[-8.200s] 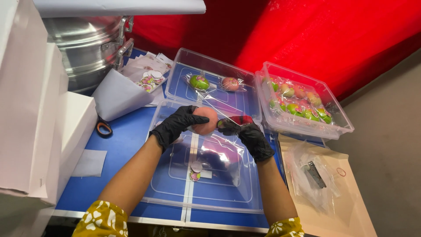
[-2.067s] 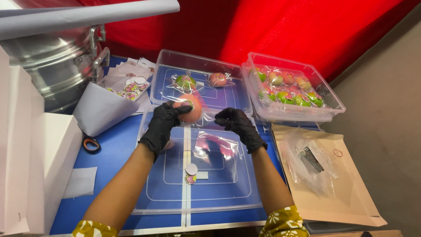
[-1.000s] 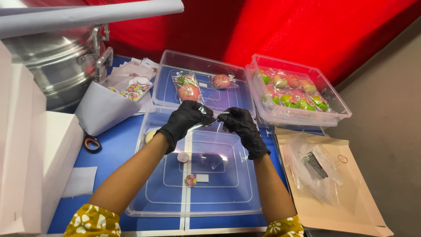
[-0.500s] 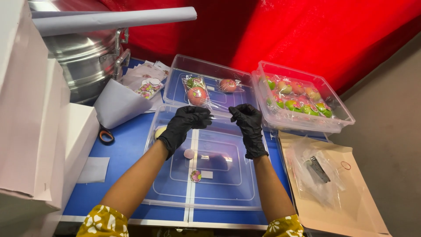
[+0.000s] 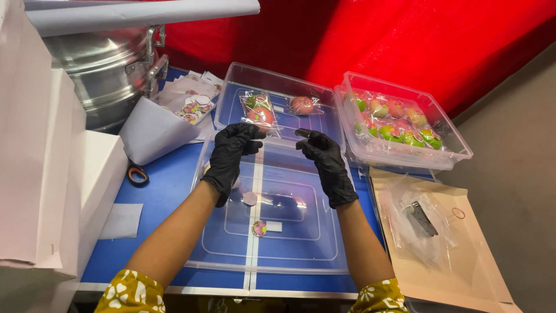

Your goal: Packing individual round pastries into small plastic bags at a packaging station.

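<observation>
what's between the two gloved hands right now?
Head view: a clear plastic bag stretched between the left hand and right hand, each pinching an end. Beneath it sits the near clear tray.

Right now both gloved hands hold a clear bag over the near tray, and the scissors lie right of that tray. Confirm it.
Not quite. The scissors lie left of the near tray, by the white paper, as the head view shows. Both gloved hands, left hand and right hand, do hold the clear bag over it.
</observation>
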